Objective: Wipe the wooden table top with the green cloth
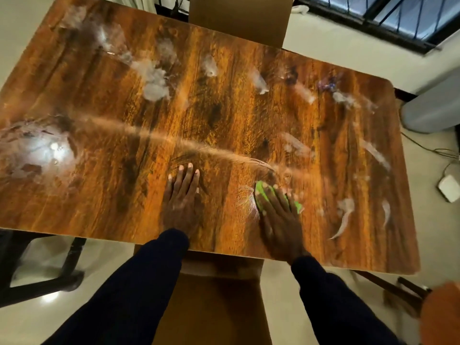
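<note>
Two hands: both palm-down on the table, apart from each other, dark sleeves on both arms
Wooden table top [249,120]: glossy brown grain, fills most of the view, under both hands
Smears: whitish streaks and patches, most beyond the fingertips, far left of the left hand and right of the right hand
Near chair [211,307]: brown, below the table edge between the two forearms
Far chair [239,18]: brown back, past the far table edge, opposite the hands
Left hand [181,197]: flat, fingers [190,171] extended and close together, holds nothing
Right hand [278,220]: spread flat on the cloth, pressing it to the wood, blurred
Green cloth [260,192]: bright green, bunched under right fingers, showing at the fingertips and the right side of the hand
</note>
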